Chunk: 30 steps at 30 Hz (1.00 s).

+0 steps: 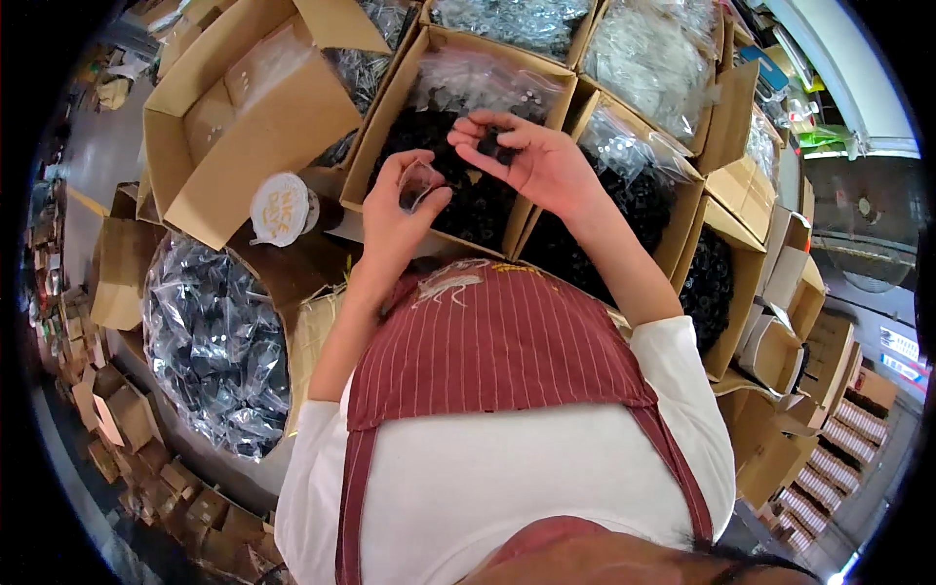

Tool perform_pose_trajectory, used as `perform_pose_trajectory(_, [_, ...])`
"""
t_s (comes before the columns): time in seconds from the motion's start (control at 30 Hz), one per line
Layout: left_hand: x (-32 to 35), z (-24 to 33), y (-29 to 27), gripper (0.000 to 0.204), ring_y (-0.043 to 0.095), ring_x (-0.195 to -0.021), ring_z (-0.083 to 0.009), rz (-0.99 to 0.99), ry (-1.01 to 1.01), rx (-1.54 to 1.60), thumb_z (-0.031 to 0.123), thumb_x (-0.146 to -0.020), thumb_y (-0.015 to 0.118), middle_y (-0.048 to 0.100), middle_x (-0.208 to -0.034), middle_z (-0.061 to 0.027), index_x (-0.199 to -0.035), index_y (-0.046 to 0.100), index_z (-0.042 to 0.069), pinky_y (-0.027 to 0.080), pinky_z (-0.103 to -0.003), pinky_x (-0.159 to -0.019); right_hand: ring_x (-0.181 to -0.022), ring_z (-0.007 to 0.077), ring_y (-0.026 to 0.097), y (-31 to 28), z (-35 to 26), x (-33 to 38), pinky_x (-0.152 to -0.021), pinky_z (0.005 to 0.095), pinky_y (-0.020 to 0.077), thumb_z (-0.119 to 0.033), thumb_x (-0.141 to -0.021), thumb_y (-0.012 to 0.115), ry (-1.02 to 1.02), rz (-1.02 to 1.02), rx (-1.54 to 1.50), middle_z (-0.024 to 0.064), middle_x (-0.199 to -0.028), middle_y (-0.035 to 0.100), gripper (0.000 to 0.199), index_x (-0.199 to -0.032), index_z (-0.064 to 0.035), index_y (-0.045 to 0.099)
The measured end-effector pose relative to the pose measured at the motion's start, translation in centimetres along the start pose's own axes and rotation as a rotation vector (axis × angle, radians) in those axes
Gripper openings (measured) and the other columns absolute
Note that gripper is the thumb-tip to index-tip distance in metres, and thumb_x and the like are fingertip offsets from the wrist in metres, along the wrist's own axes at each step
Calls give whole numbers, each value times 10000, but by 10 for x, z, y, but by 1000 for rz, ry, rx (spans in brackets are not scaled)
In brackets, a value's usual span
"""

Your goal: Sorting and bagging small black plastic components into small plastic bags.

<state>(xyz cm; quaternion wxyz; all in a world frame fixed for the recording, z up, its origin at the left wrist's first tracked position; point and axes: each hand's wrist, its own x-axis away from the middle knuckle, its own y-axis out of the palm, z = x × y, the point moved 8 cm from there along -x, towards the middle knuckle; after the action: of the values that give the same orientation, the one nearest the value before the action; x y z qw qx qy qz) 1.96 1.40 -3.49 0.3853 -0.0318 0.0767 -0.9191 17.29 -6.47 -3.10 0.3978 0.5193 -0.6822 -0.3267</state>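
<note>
My left hand [390,219] curls its fingers around a small clear plastic bag [419,183], its mouth turned toward my right hand. Close beside it, my right hand [546,168] has its fingers bent around a small black part [501,146]; the part's exact kind is hard to make out. Both hands hover over an open cardboard box [392,107]. Loose black parts [478,210] fill its near portion, and clear zip bags [478,83] lie at its far end.
To the left are an open, tilted cardboard box [263,136], a lidded cup [281,209] and a large container of bagged dark parts [219,346]. On the right, another box of black parts [604,219] adjoins more cartons [741,190]. Boxes of clear bags [648,58] stand farther back.
</note>
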Motion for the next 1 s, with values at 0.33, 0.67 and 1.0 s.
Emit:
perform_pose_trajectory(0.33, [-35,5,51,376,656,-877,-157,-94,17,-118,104,-770,761,681,-939,-65,-1098,594,32,508,-306,-818,-641,168,585,36,-18,-14,-597,294,448,-293,-979,622,-372,89,410,66,-776,636,341,-783,-15,641])
perform_pose_trajectory(0.67, [-43,15,55,578,683,-1022,-306,50,235,-192,126,-743,772,694,-1057,-139,-1267,538,58,532,-384,-843,-726,101,601,55,-23,-3,-690,257,477,-292,-1011,573,-623,49,739,25,-778,665,379,-793,0,681])
perform_pose_trajectory(1.0, [-34,32,27,436,645,-986,-191,-210,119,250,2,-787,659,659,-1039,-85,-1206,541,9,497,-320,-910,-1218,335,565,82,-42,7,-946,410,500,-78,-839,651,-681,-395,1214,139,-1334,563,151,-984,-45,677])
